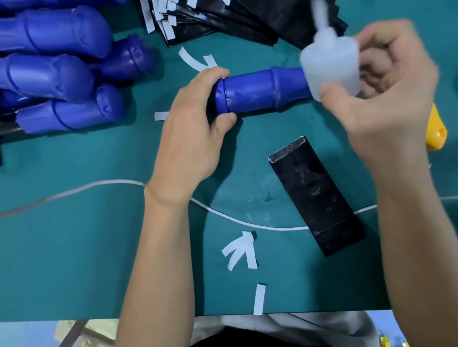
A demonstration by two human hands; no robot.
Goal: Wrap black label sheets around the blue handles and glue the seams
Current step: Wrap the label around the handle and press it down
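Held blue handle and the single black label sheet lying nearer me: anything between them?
Nothing. In the head view only bare teal mat separates the blue handle from the black label sheet.

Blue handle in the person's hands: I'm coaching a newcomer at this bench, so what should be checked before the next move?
1. Grip on the blue plastic handle: ok, the left hand grips its capped end.
2. Glue ready: ok, the right hand grips the translucent white glue bottle.
3. Nozzle aimed at a seam: cannot tell, the bottle is motion-blurred.
4. Label wrapped on the handle: not ok, it is bare; a flat black label sheet lies on the green mat, nearer the person.
5. Sheet lying flat and free: not ok, it rests across a thin white cable.
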